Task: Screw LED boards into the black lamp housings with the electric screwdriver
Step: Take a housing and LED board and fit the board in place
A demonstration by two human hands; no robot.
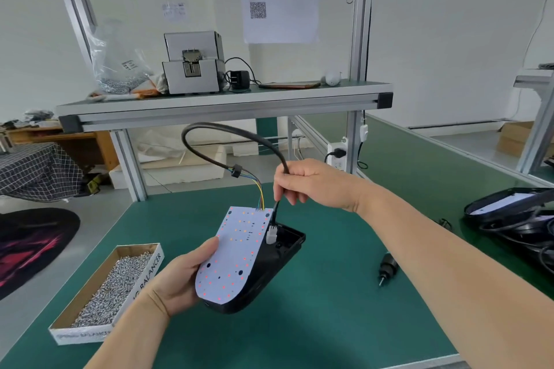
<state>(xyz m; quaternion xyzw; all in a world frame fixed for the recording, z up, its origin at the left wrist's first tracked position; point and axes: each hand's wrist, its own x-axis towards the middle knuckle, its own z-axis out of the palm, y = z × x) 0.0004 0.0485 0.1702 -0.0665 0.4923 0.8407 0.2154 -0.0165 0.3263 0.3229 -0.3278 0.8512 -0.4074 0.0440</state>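
Holding rounded white LED board — right hand pinching cable.

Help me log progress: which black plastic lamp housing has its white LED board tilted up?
The black plastic housing in the left hand: its white LED board tilts up. The other housing, far right, holds its board flat.
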